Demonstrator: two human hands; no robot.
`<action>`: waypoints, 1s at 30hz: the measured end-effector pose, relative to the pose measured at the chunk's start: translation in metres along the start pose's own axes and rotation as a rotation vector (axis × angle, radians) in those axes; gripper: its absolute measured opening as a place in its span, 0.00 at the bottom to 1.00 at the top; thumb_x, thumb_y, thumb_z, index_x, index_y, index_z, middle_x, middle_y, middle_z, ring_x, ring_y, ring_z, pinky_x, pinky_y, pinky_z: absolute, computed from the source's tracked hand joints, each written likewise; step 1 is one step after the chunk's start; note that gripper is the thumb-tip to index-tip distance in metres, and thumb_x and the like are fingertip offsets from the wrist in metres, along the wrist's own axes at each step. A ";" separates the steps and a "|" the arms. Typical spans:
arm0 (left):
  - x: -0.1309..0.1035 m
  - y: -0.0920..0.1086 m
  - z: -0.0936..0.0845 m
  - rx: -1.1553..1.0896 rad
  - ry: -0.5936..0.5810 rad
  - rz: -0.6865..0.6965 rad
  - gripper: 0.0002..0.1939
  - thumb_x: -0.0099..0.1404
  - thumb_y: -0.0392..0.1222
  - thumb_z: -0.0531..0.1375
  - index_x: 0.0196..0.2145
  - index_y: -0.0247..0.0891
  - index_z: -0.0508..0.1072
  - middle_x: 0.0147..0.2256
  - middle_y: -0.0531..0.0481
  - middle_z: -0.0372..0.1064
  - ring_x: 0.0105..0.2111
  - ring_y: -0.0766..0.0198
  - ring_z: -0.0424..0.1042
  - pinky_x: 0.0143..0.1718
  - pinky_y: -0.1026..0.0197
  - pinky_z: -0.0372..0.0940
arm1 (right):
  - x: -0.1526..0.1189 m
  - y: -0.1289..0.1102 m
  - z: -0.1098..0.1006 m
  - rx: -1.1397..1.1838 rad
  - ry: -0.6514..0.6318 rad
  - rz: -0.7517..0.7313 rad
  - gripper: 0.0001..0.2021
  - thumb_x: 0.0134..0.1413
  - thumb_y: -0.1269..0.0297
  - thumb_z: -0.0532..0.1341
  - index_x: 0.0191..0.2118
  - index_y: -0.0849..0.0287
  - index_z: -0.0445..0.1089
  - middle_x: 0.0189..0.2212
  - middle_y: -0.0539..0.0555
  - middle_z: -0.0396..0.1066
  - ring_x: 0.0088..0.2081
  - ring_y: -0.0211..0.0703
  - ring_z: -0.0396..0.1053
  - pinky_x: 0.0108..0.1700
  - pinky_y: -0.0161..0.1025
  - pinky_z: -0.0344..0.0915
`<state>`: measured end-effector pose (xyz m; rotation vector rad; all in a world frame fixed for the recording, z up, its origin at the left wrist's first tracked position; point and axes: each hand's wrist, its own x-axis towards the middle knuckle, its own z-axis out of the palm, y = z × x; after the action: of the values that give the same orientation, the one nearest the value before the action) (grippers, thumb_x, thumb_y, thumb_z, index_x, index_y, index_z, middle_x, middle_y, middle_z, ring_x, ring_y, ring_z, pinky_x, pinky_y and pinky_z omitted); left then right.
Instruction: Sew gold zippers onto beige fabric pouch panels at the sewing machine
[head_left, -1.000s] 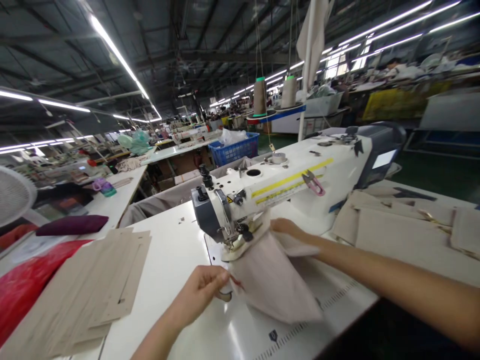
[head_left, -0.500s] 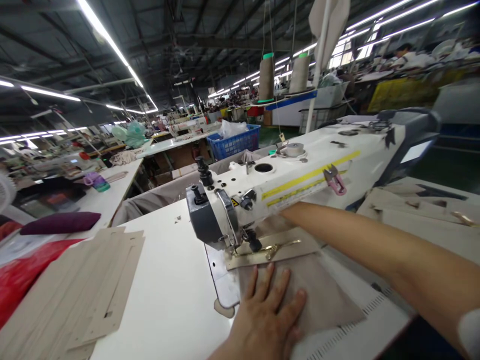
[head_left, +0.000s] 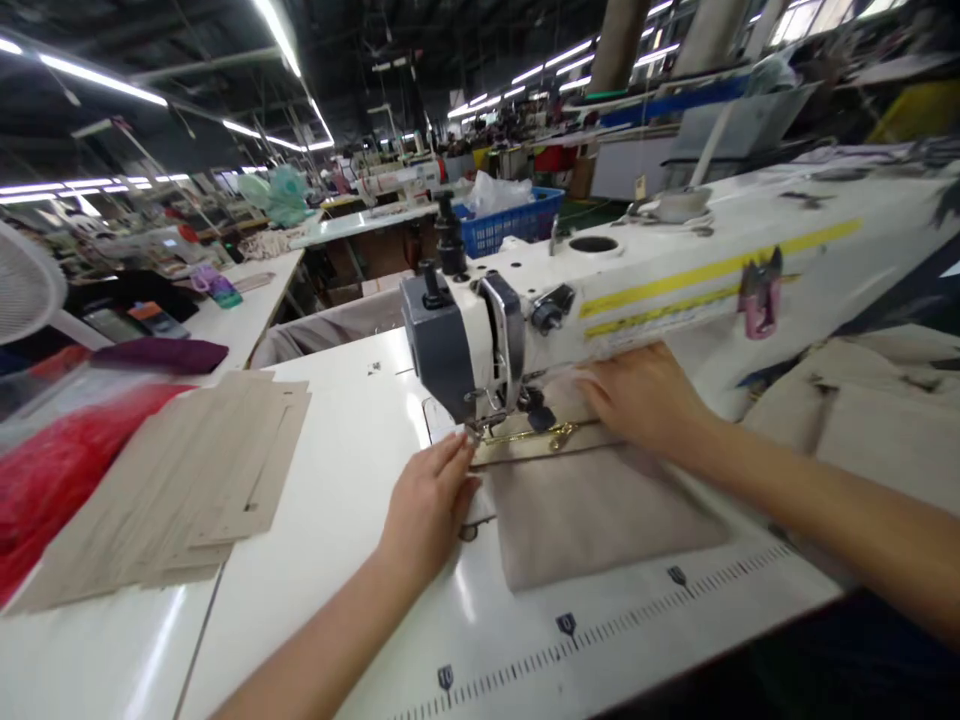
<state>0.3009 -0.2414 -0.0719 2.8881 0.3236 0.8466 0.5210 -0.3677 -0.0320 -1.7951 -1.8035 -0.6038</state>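
A beige fabric piece (head_left: pixel 600 515) lies on the white table under the needle area of the sewing machine (head_left: pixel 465 330). A gold zipper (head_left: pixel 525 434) with a ring-shaped pull runs along its far strip. My left hand (head_left: pixel 429 500) has its fingers pressed together at the strip's left end, close to the presser foot. Under the machine arm, my right hand (head_left: pixel 637 400) rests on the far side of the fabric, thumb toward the strip; its fingertips are partly hidden, so its grip is unclear.
Stacked beige panels (head_left: pixel 172 480) lie at left beside a red plastic bag (head_left: pixel 82 460). Pink-handled snippers (head_left: pixel 760 300) sit on the machine arm. More beige pieces (head_left: pixel 892 420) lie at right. Behind the machine is a blue basket (head_left: pixel 510 220); a ruler scale (head_left: pixel 566 635) marks the front edge.
My left hand has moved from lying spread on the fabric to the strip's left end. My right hand has come into view from behind the machine arm. The view has shifted.
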 end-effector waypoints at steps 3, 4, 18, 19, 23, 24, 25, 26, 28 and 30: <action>0.005 -0.011 0.009 0.079 -0.030 0.126 0.09 0.66 0.33 0.53 0.40 0.33 0.72 0.44 0.40 0.73 0.44 0.54 0.72 0.45 0.51 0.68 | -0.035 -0.044 -0.001 0.052 -0.061 -0.051 0.11 0.60 0.68 0.53 0.32 0.62 0.71 0.33 0.59 0.70 0.35 0.47 0.66 0.39 0.46 0.65; 0.007 -0.011 0.010 0.098 -0.034 0.138 0.09 0.65 0.33 0.52 0.39 0.33 0.72 0.43 0.41 0.73 0.43 0.55 0.72 0.44 0.52 0.69 | -0.043 -0.058 0.001 0.093 -0.090 -0.081 0.10 0.60 0.66 0.53 0.36 0.64 0.71 0.37 0.60 0.71 0.37 0.48 0.66 0.41 0.47 0.65; 0.012 -0.002 0.010 0.190 -0.026 0.024 0.09 0.64 0.32 0.51 0.38 0.33 0.70 0.33 0.44 0.75 0.28 0.57 0.73 0.31 0.57 0.69 | -0.059 -0.079 0.020 0.234 -0.259 -0.114 0.21 0.57 0.64 0.54 0.51 0.76 0.65 0.52 0.69 0.64 0.55 0.55 0.59 0.57 0.51 0.57; 0.011 -0.003 0.011 0.189 -0.028 0.030 0.09 0.64 0.32 0.51 0.38 0.33 0.71 0.33 0.44 0.75 0.29 0.57 0.73 0.32 0.57 0.69 | -0.059 -0.080 0.021 0.246 -0.266 -0.098 0.22 0.56 0.62 0.55 0.50 0.76 0.66 0.51 0.70 0.64 0.54 0.56 0.61 0.56 0.51 0.58; 0.008 -0.004 0.011 0.171 -0.012 0.095 0.10 0.64 0.32 0.51 0.40 0.34 0.71 0.40 0.42 0.74 0.36 0.57 0.74 0.37 0.56 0.70 | -0.056 -0.086 0.022 0.265 -0.273 -0.049 0.24 0.54 0.60 0.57 0.51 0.76 0.66 0.50 0.69 0.65 0.52 0.58 0.62 0.55 0.54 0.60; 0.007 -0.004 0.011 0.169 -0.001 0.118 0.11 0.65 0.32 0.51 0.41 0.34 0.71 0.41 0.41 0.74 0.38 0.57 0.74 0.38 0.56 0.70 | -0.057 -0.087 0.022 0.267 -0.271 -0.061 0.24 0.54 0.61 0.57 0.52 0.76 0.65 0.51 0.70 0.64 0.53 0.58 0.61 0.55 0.54 0.59; 0.007 -0.004 0.011 0.172 0.008 0.139 0.11 0.65 0.32 0.50 0.41 0.34 0.71 0.41 0.40 0.74 0.38 0.56 0.74 0.38 0.55 0.70 | -0.058 -0.089 0.021 0.270 -0.269 -0.080 0.24 0.55 0.62 0.56 0.52 0.76 0.65 0.52 0.70 0.63 0.53 0.58 0.60 0.55 0.54 0.59; 0.007 -0.004 0.011 0.180 0.011 0.160 0.11 0.65 0.31 0.50 0.41 0.33 0.71 0.41 0.39 0.73 0.39 0.55 0.74 0.38 0.55 0.70 | -0.059 -0.090 0.019 0.275 -0.268 -0.099 0.24 0.55 0.63 0.56 0.52 0.76 0.64 0.53 0.70 0.63 0.54 0.58 0.60 0.56 0.53 0.58; 0.007 -0.003 0.011 0.210 -0.001 0.201 0.12 0.64 0.31 0.50 0.41 0.32 0.70 0.42 0.38 0.73 0.39 0.54 0.74 0.37 0.54 0.71 | -0.058 -0.090 0.016 0.289 -0.261 -0.122 0.23 0.55 0.63 0.56 0.52 0.76 0.65 0.52 0.69 0.64 0.53 0.57 0.61 0.55 0.52 0.60; 0.009 -0.002 0.010 0.246 -0.014 0.244 0.12 0.64 0.30 0.50 0.41 0.31 0.70 0.42 0.36 0.73 0.40 0.54 0.74 0.37 0.54 0.71 | -0.051 -0.086 0.015 0.313 -0.244 -0.135 0.18 0.56 0.63 0.56 0.47 0.72 0.70 0.48 0.65 0.68 0.49 0.54 0.65 0.52 0.49 0.63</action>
<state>0.3132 -0.2375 -0.0757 3.2099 0.0779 0.8770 0.4332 -0.3996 -0.0722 -1.5970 -2.0618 -0.1411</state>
